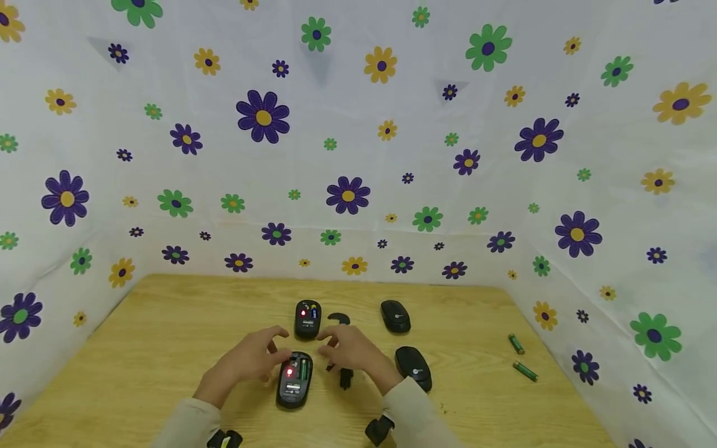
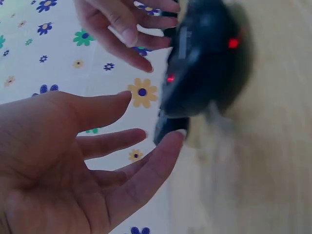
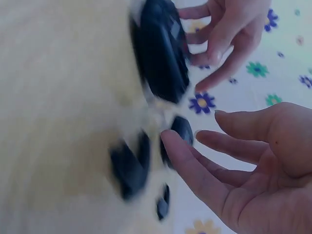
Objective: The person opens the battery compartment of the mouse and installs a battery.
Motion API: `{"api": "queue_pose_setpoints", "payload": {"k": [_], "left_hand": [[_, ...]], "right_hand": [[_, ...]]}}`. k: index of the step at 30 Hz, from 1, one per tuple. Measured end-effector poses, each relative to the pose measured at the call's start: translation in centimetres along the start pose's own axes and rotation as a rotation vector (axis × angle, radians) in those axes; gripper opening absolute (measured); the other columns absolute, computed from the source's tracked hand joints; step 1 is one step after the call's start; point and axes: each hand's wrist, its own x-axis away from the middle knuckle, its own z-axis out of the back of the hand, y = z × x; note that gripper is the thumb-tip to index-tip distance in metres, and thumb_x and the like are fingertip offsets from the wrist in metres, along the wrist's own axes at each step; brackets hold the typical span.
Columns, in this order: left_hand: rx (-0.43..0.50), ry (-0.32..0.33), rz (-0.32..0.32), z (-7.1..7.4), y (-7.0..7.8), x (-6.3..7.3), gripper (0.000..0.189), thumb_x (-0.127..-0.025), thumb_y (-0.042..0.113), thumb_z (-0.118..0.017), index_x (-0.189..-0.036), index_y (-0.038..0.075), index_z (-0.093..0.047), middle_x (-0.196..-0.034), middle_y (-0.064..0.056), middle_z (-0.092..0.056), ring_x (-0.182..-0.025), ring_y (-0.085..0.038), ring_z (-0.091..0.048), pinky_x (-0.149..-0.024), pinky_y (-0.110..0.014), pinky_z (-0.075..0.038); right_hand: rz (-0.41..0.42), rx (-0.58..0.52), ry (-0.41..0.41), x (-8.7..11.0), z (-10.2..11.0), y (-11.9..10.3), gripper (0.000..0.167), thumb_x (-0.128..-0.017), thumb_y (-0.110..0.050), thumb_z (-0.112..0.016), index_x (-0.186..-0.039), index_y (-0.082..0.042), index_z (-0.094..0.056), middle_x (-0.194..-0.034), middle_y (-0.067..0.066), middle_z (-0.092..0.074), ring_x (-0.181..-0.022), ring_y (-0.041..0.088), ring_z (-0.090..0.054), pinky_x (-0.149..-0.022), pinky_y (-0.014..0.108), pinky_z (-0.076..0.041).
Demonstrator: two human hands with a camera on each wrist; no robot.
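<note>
Left hand (image 1: 252, 358) and right hand (image 1: 353, 348) are hovering, fingers spread and holding nothing, while the nearer mouse (image 1: 294, 389) is lying underside-up on the surface (image 1: 224, 311) between them, presumably presenting its battery bay (image 1: 296, 366) for access

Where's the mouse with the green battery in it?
In the head view, that mouse lies left of centre, just right of the left hand and below another upturned mouse.
</note>
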Motion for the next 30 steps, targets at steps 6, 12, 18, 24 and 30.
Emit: {"api": "queue_pose_setpoints", "payload": {"k": [6, 12, 18, 24, 30], "left_hand": [[-0.006, 0.079, -0.101, 0.0, 2.7, -1.8, 0.042, -0.101, 0.016, -0.067, -0.140, 0.005, -0.058, -0.108, -0.015, -0.067, -0.070, -0.018, -0.066, -0.061, -0.031, -0.057], [-0.051, 0.112, -0.216, -1.8, 5.8, -3.8, 0.038, -0.099, 0.013, -0.069, -0.136, 0.007, -0.062, -0.108, -0.012, -0.068, -0.090, -0.021, -0.067, -0.077, -0.040, -0.060], [-0.055, 0.061, -0.298, -4.7, 8.3, -6.1, 0.038, -0.101, 0.014, -0.067, -0.137, 0.007, -0.061, -0.118, -0.018, -0.066, -0.099, -0.026, -0.067, -0.083, -0.045, -0.060], [-0.041, 0.023, -0.313, -7.4, 10.0, -9.2, 0.039, -0.101, 0.013, -0.066, -0.138, 0.007, -0.059, -0.128, -0.024, -0.064, -0.109, -0.034, -0.067, -0.088, -0.048, -0.060], [-0.028, 0.035, -0.324, -9.3, 10.8, -11.7, 0.038, -0.100, 0.007, -0.065, -0.137, 0.002, -0.058, -0.134, -0.028, -0.061, -0.117, -0.040, -0.065, -0.095, -0.053, -0.059]], "right_hand": [[-0.002, -0.026, 0.074, 1.6, 3.7, 1.7, 0.033, -0.104, -0.012, -0.061, -0.133, 0.004, -0.063, -0.112, 0.026, -0.069, -0.084, 0.035, -0.075, -0.071, 0.045, -0.067], [-0.034, -0.020, 0.165, 2.5, 7.1, 3.4, 0.032, -0.104, -0.011, -0.060, -0.132, 0.004, -0.064, -0.110, 0.028, -0.070, -0.081, 0.034, -0.075, -0.076, 0.048, -0.066], [-0.101, -0.024, 0.257, 2.8, 9.4, 5.3, 0.029, -0.103, -0.006, -0.059, -0.128, 0.006, -0.066, -0.112, 0.028, -0.072, -0.084, 0.035, -0.074, -0.077, 0.047, -0.066], [-0.142, 0.026, 0.329, 2.6, 11.0, 7.0, 0.025, -0.101, -0.006, -0.061, -0.122, 0.003, -0.070, -0.114, 0.025, -0.071, -0.077, 0.027, -0.074, -0.076, 0.047, -0.066], [-0.159, 0.064, 0.349, 2.3, 11.5, 8.4, 0.023, -0.098, -0.005, -0.063, -0.118, 0.003, -0.072, -0.117, 0.027, -0.071, -0.087, 0.031, -0.075, -0.074, 0.040, -0.066]]}}
